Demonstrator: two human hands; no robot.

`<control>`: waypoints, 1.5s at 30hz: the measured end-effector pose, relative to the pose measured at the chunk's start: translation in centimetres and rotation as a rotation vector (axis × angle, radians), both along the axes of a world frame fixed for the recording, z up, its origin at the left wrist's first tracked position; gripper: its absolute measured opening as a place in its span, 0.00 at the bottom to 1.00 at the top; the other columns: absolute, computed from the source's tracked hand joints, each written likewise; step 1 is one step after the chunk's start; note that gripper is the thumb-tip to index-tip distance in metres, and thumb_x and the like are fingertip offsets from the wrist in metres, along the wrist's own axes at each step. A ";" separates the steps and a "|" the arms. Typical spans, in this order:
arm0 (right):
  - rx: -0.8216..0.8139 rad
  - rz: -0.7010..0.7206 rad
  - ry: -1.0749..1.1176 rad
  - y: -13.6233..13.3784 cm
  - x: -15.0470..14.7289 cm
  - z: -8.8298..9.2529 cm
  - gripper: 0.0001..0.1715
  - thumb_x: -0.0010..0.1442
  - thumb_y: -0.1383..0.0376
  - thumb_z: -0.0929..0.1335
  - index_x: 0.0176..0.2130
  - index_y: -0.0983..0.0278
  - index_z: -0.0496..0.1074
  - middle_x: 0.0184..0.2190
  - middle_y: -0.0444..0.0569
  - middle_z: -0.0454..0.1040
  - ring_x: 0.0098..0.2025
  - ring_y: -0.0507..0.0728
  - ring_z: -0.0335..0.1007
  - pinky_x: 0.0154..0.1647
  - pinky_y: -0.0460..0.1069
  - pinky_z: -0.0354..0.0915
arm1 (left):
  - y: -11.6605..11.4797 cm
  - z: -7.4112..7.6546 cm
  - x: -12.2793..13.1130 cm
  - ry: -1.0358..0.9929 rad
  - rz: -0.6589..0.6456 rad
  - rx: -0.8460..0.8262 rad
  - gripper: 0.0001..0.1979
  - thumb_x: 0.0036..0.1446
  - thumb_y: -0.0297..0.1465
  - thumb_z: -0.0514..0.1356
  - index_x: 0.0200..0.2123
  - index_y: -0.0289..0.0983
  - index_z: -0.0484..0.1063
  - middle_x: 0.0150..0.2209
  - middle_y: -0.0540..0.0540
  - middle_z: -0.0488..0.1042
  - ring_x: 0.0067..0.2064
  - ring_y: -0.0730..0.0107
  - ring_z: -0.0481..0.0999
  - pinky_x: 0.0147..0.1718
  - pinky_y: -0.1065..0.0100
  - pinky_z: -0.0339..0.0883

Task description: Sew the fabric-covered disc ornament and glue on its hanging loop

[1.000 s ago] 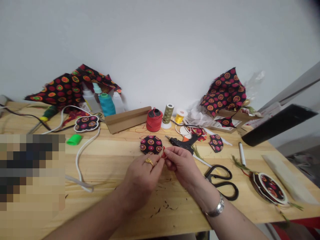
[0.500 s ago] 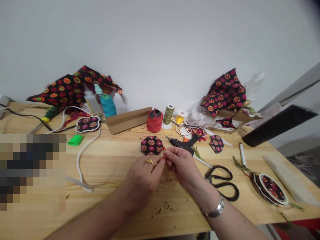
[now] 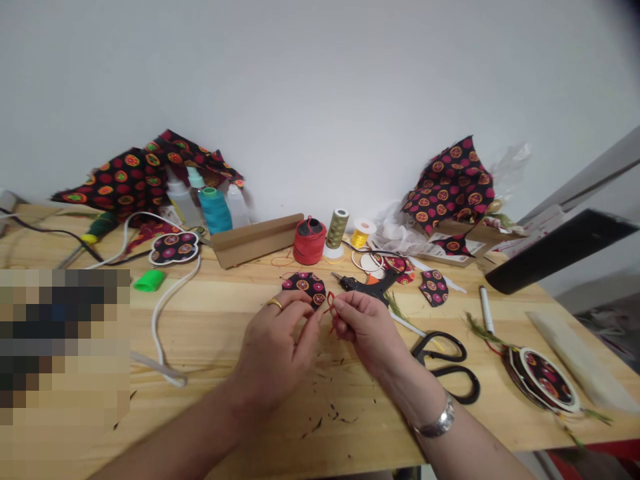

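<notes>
A thin red cord [image 3: 331, 297], bent into a small loop, is pinched between the thumb and forefinger of my right hand [image 3: 364, 325]. Just to its left, my left hand [image 3: 280, 340] has its thumb and forefinger drawn together at the cord's other side; its fingertips partly hide that end. Behind the hands lies a dark patterned fabric piece [image 3: 311, 285], partly covered by my left fingers. A black glue gun [image 3: 367, 287] rests beyond my right hand. Black-handled scissors [image 3: 467, 385] lie beside my right forearm, partly hidden by it.
Along the wall stand a red cord spool [image 3: 309, 245], an olive thread cone [image 3: 339, 229], a yellow spool [image 3: 362, 235] and a cardboard tray [image 3: 257, 245]. A white cable [image 3: 159, 320] curves at left. A round fabric-covered ornament [image 3: 545, 377] lies at right. The table [image 3: 225, 287] is wooden.
My left hand has shifted slightly left and its fingers have loosened. More of the red cord now shows as a loop by my right fingertips.
</notes>
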State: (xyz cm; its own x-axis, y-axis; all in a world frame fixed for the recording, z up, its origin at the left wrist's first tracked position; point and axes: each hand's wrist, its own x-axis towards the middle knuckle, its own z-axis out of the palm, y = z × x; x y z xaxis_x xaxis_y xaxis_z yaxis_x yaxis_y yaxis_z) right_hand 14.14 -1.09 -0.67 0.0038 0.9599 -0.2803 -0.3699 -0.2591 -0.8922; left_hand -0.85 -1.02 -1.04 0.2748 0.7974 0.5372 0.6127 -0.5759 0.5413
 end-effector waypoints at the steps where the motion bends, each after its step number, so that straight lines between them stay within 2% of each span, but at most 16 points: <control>1: 0.004 0.000 -0.028 0.0 -0.1 0.0 0.14 0.42 0.61 0.73 0.25 0.67 0.68 0.16 0.39 0.65 0.16 0.44 0.55 0.17 0.41 0.49 | 0.1 0.2 0.0 -0.063 -0.011 -0.081 0.08 0.54 0.29 0.55 0.32 0.35 0.74 0.36 0.42 0.76 0.37 0.63 0.74 0.38 0.61 0.68; 4: 0.041 -0.002 -0.157 -0.1 -0.3 -0.2 0.11 0.45 0.62 0.71 0.24 0.67 0.67 0.15 0.39 0.64 0.16 0.45 0.55 0.18 0.42 0.50 | 0.2 1.0 0.1 -0.247 -0.008 -0.423 0.11 0.53 0.32 0.56 0.38 0.37 0.75 0.34 0.46 0.78 0.32 0.67 0.75 0.32 0.66 0.68; 7: 0.118 -0.005 -0.302 -0.2 -0.5 -0.4 0.08 0.47 0.63 0.69 0.24 0.66 0.67 0.14 0.38 0.63 0.17 0.46 0.55 0.18 0.43 0.51 | 0.3 1.6 0.2 -0.391 -0.005 -0.823 0.16 0.50 0.34 0.59 0.42 0.36 0.75 0.19 0.52 0.73 0.19 0.74 0.68 0.18 0.73 0.60; 10: 0.179 -0.004 -0.396 -0.2 -0.6 -0.5 0.07 0.49 0.64 0.68 0.24 0.65 0.68 0.15 0.38 0.63 0.17 0.47 0.56 0.19 0.43 0.52 | 0.5 1.8 0.3 -0.503 -0.034 -1.004 0.18 0.48 0.33 0.59 0.44 0.34 0.74 0.14 0.56 0.68 0.15 0.79 0.61 0.15 0.76 0.54; 15: 0.205 0.025 -0.432 -0.3 -0.7 -0.6 0.05 0.50 0.65 0.67 0.25 0.65 0.68 0.16 0.39 0.65 0.18 0.48 0.57 0.20 0.44 0.54 | 0.5 2.0 0.5 -0.534 -0.111 -0.970 0.12 0.47 0.32 0.60 0.36 0.35 0.78 0.22 0.50 0.75 0.22 0.76 0.67 0.21 0.74 0.62; 21: 0.154 0.032 -0.378 -0.3 -0.8 -0.4 0.06 0.48 0.65 0.69 0.24 0.65 0.69 0.15 0.39 0.65 0.17 0.47 0.57 0.19 0.43 0.53 | 0.4 2.0 0.4 -0.470 -0.095 -0.905 0.09 0.48 0.32 0.59 0.30 0.37 0.78 0.20 0.52 0.72 0.21 0.75 0.66 0.22 0.74 0.60; 27: 0.046 0.041 -0.188 -0.3 -0.7 0.1 0.11 0.43 0.62 0.72 0.24 0.67 0.69 0.15 0.38 0.65 0.16 0.45 0.56 0.17 0.42 0.50 | 0.6 1.6 0.3 -0.467 -0.090 -0.874 0.08 0.48 0.33 0.59 0.28 0.37 0.78 0.20 0.52 0.72 0.21 0.75 0.66 0.22 0.74 0.60; 36: -0.015 0.089 -0.001 -0.4 -0.4 0.5 0.15 0.41 0.62 0.74 0.24 0.69 0.69 0.16 0.40 0.67 0.16 0.44 0.57 0.17 0.40 0.50 | 0.8 1.8 0.2 -0.635 -0.127 -0.976 0.05 0.45 0.30 0.62 0.25 0.36 0.78 0.18 0.52 0.72 0.20 0.78 0.63 0.20 0.76 0.58; 45: -0.007 0.134 0.026 -0.4 -0.1 0.6 0.14 0.43 0.62 0.74 0.25 0.69 0.69 0.16 0.40 0.68 0.16 0.43 0.58 0.17 0.40 0.50 | 0.8 1.5 0.0 -0.784 -0.182 -1.084 0.04 0.43 0.30 0.64 0.24 0.36 0.78 0.19 0.52 0.71 0.21 0.80 0.62 0.19 0.76 0.55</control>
State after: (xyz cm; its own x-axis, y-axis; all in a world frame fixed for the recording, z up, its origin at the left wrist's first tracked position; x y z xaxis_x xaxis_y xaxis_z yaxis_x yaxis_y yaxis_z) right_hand 14.05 -1.52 -0.03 -0.1317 0.9494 -0.2850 -0.3548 -0.3136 -0.8808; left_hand -0.82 -0.24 0.45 0.3352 0.9021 -0.2718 -0.1043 0.3222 0.9409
